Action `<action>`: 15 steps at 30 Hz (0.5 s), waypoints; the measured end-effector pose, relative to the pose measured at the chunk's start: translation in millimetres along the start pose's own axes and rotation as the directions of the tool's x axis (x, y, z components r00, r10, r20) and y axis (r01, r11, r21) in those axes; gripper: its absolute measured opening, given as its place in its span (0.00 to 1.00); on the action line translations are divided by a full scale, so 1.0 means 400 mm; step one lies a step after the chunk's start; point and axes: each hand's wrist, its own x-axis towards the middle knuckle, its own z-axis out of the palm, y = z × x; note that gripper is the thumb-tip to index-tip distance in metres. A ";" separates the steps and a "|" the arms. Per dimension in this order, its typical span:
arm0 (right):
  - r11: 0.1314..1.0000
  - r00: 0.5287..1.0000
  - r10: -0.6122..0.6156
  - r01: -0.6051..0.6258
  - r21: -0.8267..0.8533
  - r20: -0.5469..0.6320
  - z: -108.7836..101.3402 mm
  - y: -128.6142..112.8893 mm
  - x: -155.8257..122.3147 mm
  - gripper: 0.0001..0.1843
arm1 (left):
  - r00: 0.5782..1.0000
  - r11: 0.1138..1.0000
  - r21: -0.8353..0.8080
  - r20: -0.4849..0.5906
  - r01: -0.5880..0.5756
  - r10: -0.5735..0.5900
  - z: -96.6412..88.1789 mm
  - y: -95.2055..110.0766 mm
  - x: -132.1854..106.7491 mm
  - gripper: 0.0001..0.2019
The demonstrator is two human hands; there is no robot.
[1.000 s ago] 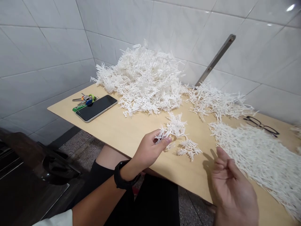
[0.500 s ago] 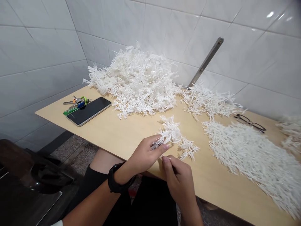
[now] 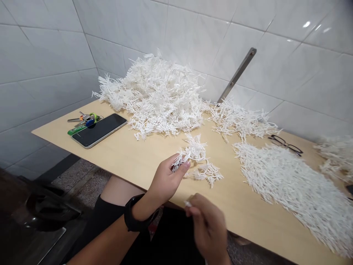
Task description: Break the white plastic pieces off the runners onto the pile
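My left hand (image 3: 167,181), with a black watch on its wrist, is closed on a clump of white branching strands (image 3: 194,150) that look like plastic. Just right of its thumb, a smaller tuft of the same strands (image 3: 209,173) lies on the wooden board; whether it joins the held clump I cannot tell. Lower down, near the board's front edge, my right hand (image 3: 209,224) is slightly blurred. Its thumb and forefinger pinch a tiny white piece (image 3: 188,203), apart from the clump.
A tall white heap of strands (image 3: 165,95) stands against the tiled wall, a smaller heap (image 3: 242,119) beside it. To the right spreads a flat layer of short white pieces (image 3: 289,187), near glasses (image 3: 286,144). A phone (image 3: 99,130) and keys (image 3: 86,118) lie left. A metal bar (image 3: 237,75) leans on the wall.
My right hand has drawn down and away from my left hand, a tiny white piece between its fingertips. The left hand still holds the clump. The whole view has shifted slightly.
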 end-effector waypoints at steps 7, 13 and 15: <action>0.694 0.523 0.684 -0.253 0.674 -0.508 -0.183 0.119 0.063 0.12 | 1.000 0.999 -0.039 0.013 0.025 -0.024 0.000 0.009 -0.005 0.14; 0.763 0.649 0.611 -0.332 0.555 -0.452 -0.102 0.068 0.042 0.11 | 0.992 0.996 -0.070 0.123 0.048 -0.039 0.001 0.001 -0.006 0.14; 0.840 0.783 0.531 -0.435 0.325 -0.325 -0.050 0.032 0.041 0.15 | 0.985 0.998 -0.048 0.171 0.039 -0.030 -0.002 0.001 -0.009 0.14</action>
